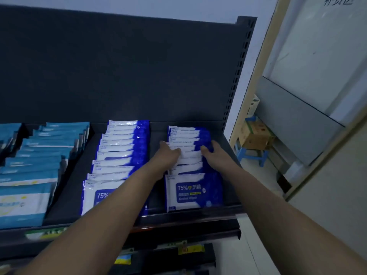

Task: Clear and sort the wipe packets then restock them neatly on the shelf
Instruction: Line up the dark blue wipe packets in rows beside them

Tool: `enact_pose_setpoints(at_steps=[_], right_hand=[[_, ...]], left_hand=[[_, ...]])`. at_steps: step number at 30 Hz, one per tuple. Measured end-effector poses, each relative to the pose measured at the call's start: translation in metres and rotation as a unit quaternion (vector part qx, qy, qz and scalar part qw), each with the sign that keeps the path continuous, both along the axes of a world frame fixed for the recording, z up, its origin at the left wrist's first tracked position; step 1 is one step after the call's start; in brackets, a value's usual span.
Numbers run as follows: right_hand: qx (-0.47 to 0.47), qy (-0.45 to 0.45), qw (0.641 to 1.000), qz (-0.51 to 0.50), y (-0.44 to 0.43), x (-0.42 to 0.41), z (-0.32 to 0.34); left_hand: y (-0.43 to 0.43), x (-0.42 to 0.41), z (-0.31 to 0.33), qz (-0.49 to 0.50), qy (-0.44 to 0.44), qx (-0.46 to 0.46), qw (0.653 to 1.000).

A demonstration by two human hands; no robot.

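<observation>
We clamp the row of wipe packets at the right end of the shelf between our left hand and right hand, fingers curled round its middle, and an uneven squeeze could buckle it and tip packets off the shelf.

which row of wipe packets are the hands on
The rightmost row of dark blue and white wipe packets; the left hand and right hand hold its middle.
</observation>
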State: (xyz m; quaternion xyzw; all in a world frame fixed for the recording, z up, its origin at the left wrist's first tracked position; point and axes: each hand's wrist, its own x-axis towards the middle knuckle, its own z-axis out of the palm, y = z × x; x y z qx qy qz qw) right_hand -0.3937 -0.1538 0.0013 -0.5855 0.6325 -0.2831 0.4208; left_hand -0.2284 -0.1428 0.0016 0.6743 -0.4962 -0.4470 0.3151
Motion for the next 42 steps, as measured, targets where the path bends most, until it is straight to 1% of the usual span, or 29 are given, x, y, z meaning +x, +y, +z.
enact_pose_setpoints(at_steps=[2, 4, 7, 10, 11, 15, 18, 20, 23, 25, 28, 30, 32, 35, 36, 38, 40, 41, 42], right_hand=[[0.007, -0.002, 0.999, 0.048, -0.008, -0.003, -0.006], [-0.007, 0.002, 0.998, 0.069, -0.017, -0.007, -0.011], [-0.009, -0.049, 0.998, 0.043, -0.031, -0.018, -0.013], [0.021, -0.147, 0.988, 0.03, -0.043, -0.02, -0.012], [0.029, -0.16, 0.986, 0.033, -0.048, -0.019, -0.011], [0.048, -0.166, 0.985, 0.024, -0.071, -0.013, -0.012], [0.07, -0.168, 0.983, -0.001, -0.087, -0.008, -0.015], [0.086, -0.186, 0.979, -0.013, -0.095, -0.002, -0.016], [0.102, -0.184, 0.978, -0.014, -0.105, 0.003, -0.015], [0.101, -0.2, 0.974, -0.013, -0.108, 0.003, -0.014], [0.077, -0.225, 0.971, -0.01, -0.109, 0.005, -0.014], [0.059, -0.214, 0.975, -0.002, -0.11, 0.008, -0.016], [0.044, -0.168, 0.985, 0.023, -0.113, 0.013, -0.017], [0.021, -0.098, 0.993, 0.063, -0.117, 0.017, -0.013], [0.014, -0.092, 0.994, 0.062, -0.117, 0.017, -0.012], [-0.01, -0.078, 0.997, 0.023, -0.116, 0.016, -0.014], [-0.045, -0.03, 0.999, -0.011, -0.114, 0.016, -0.016], [-0.049, -0.016, 0.999, -0.006, -0.112, 0.016, -0.016], [-0.047, -0.022, 0.999, 0.009, -0.111, 0.017, -0.017]], left_hand=[[-0.006, -0.01, -0.003, 0.019, 0.005, -0.006, 1.0], [-0.011, -0.013, -0.01, 0.038, 0.012, -0.022, 0.999], [-0.015, -0.013, -0.013, 0.065, 0.036, -0.024, 0.997], [-0.023, -0.013, -0.008, 0.096, 0.064, -0.008, 0.993], [-0.028, -0.013, -0.005, 0.106, 0.071, 0.0, 0.992], [-0.052, -0.008, -0.004, 0.135, 0.049, 0.009, 0.99], [-0.066, -0.006, -0.002, 0.143, 0.055, 0.023, 0.988], [-0.075, -0.005, -0.001, 0.143, 0.059, 0.025, 0.988], [-0.085, -0.002, 0.002, 0.153, 0.109, 0.042, 0.981], [-0.086, 0.001, 0.003, 0.146, 0.153, 0.065, 0.975], [-0.088, 0.006, 0.0, 0.143, 0.183, 0.045, 0.972], [-0.089, 0.007, -0.002, 0.147, 0.191, 0.013, 0.97], [-0.09, 0.007, -0.004, 0.16, 0.181, -0.006, 0.97], [-0.093, 0.006, -0.007, 0.158, 0.119, -0.018, 0.98], [-0.093, 0.006, -0.008, 0.153, 0.093, -0.017, 0.984], [-0.09, 0.005, -0.009, 0.142, 0.056, -0.019, 0.988], [-0.087, 0.005, -0.009, 0.14, 0.036, -0.016, 0.989], [-0.086, 0.005, -0.008, 0.142, 0.03, -0.014, 0.989], [-0.085, 0.006, -0.007, 0.144, 0.028, -0.014, 0.989]])
